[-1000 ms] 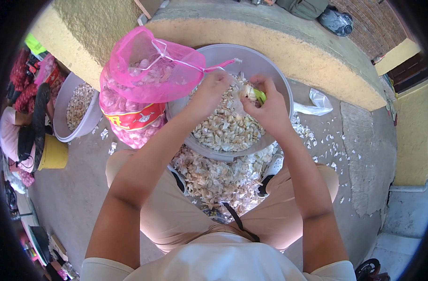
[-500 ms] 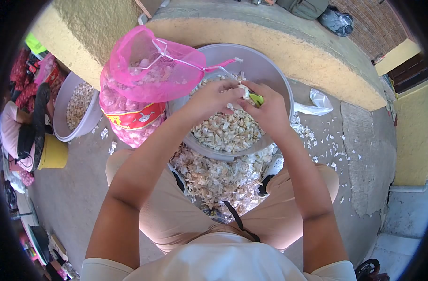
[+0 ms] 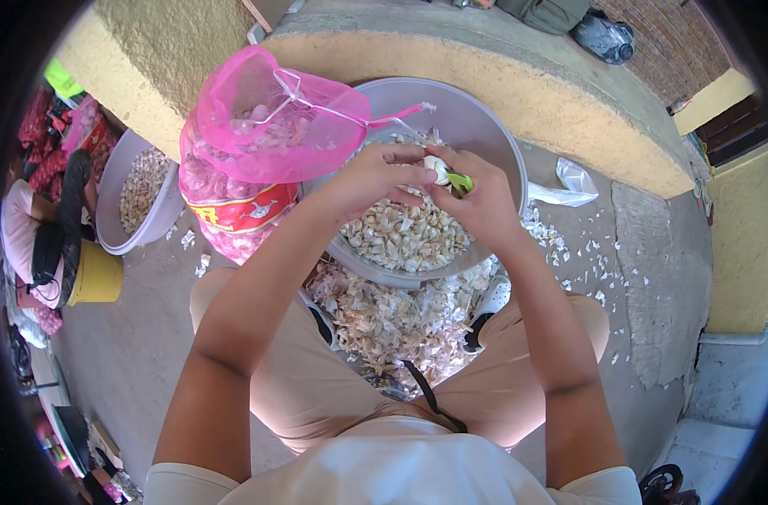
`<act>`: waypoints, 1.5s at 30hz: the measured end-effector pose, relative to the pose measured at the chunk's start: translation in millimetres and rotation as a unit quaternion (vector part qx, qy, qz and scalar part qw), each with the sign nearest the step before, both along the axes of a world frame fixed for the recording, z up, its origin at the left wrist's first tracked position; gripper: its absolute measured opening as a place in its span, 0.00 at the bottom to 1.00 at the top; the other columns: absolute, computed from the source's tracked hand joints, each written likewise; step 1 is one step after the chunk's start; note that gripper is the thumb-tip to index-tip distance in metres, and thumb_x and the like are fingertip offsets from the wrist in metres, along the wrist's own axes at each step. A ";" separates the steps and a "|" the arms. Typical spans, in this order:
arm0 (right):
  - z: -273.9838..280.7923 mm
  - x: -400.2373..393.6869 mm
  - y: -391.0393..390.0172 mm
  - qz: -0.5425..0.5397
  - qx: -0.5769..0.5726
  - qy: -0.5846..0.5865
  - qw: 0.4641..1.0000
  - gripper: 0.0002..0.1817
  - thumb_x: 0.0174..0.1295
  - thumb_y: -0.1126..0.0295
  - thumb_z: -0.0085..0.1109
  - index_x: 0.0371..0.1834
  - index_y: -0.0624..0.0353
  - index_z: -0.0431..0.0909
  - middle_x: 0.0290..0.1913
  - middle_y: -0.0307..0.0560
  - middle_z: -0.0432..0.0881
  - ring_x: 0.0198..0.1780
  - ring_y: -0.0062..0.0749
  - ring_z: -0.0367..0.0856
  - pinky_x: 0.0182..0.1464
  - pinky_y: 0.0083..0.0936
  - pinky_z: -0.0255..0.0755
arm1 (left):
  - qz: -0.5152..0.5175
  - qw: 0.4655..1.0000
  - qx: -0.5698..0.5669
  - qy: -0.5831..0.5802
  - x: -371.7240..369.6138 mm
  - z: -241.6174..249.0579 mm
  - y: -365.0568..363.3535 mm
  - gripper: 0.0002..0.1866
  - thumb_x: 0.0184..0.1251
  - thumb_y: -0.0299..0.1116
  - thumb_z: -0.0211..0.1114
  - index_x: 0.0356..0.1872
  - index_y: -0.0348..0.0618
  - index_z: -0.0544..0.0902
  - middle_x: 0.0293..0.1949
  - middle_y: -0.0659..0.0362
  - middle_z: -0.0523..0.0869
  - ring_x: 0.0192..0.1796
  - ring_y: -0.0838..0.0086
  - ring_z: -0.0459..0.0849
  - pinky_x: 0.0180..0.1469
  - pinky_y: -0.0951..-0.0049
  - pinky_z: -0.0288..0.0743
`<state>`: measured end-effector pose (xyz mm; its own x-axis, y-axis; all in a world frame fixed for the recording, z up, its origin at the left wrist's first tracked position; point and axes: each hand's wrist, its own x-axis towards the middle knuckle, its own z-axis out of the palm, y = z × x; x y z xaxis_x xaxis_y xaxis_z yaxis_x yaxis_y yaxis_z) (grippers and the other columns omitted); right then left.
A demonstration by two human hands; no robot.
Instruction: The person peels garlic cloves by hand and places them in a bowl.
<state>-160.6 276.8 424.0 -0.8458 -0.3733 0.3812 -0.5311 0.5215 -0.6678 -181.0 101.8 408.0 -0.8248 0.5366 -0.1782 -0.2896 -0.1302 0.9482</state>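
Above the big tub, a white garlic bulb sits between my two hands. The fingertips of my left hand close on its left side. My right hand grips a small tool with a lime-green handle, probably a knife, against the bulb; its blade is hidden. Below them, loose garlic cloves fill the bottom of the grey tub. A pink mesh bag of garlic leans on the tub's left side, its loose top lying over the rim.
Garlic skins are heaped between my feet, with scraps scattered on the floor to the right. A low yellow wall curves behind the tub. At left, a person sits by another tub and a yellow bucket.
The garlic bulb has turned and shows more of its white surface. My left fingers have shifted and spread slightly around it, and the green handle has tilted a little in my right hand.
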 end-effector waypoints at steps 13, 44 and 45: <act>-8.6 -2.0 -3.1 0.015 -0.032 0.009 0.999 0.22 0.41 0.71 0.61 0.45 0.57 0.75 0.26 0.49 0.72 0.30 0.40 0.73 0.33 0.29 0.68 | 0.059 0.995 0.052 -0.058 7.8 6.1 5.7 0.19 0.53 0.24 0.53 0.49 0.31 0.70 0.40 0.53 0.78 0.40 0.71 0.80 0.45 0.72 0.76; -8.2 -12.1 9.8 -0.054 -0.254 -0.348 0.901 0.14 0.54 0.71 0.53 0.44 0.63 0.75 0.17 0.36 0.70 0.15 0.16 0.67 0.16 0.16 0.64 | 0.129 0.991 -0.004 -0.034 -10.1 -20.0 -0.2 0.12 0.62 0.25 0.51 0.46 0.31 0.71 0.42 0.55 0.74 0.43 0.72 0.77 0.47 0.74 0.77; -7.3 -12.4 10.1 -0.057 -0.255 -0.349 0.900 0.14 0.54 0.71 0.53 0.44 0.63 0.75 0.17 0.36 0.70 0.15 0.17 0.67 0.16 0.16 0.64 | 0.120 0.992 -0.012 -0.028 -10.0 -21.3 -0.5 0.12 0.62 0.25 0.51 0.46 0.31 0.71 0.43 0.55 0.74 0.44 0.72 0.77 0.49 0.75 0.76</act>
